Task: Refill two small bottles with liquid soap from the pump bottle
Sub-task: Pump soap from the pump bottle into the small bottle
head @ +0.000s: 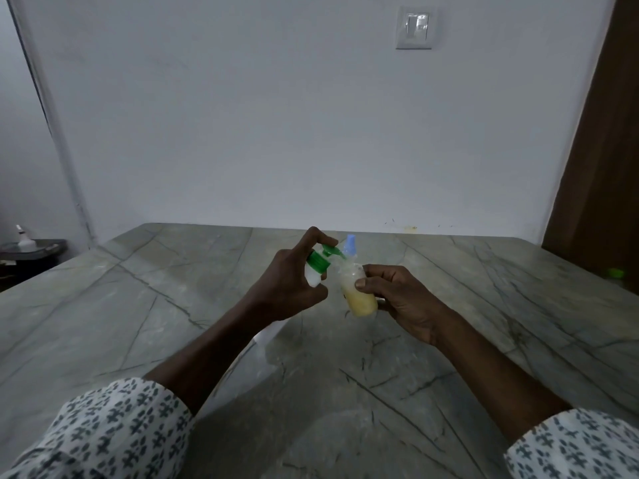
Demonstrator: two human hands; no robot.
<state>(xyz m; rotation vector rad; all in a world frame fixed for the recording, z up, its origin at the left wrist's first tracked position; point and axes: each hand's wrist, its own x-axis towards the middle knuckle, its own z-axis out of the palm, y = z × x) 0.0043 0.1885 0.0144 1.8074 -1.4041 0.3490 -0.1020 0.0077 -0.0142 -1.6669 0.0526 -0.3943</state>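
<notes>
My left hand (294,281) grips the white pump bottle (316,271) around its green collar, the bottle tilted and my index finger lying on the green pump head (330,251). The nozzle points at the open mouth of a small clear bottle (358,295) partly filled with yellow soap. My right hand (397,299) holds that bottle beside the nozzle, above the table. A blue-tipped cap (350,246) shows just behind them; what it sits on is hidden.
A grey veined stone table (484,305) runs to the white wall. A small green cap (616,272) lies near the table's right edge by a brown door. A dark stand with a white item (23,236) is at far left.
</notes>
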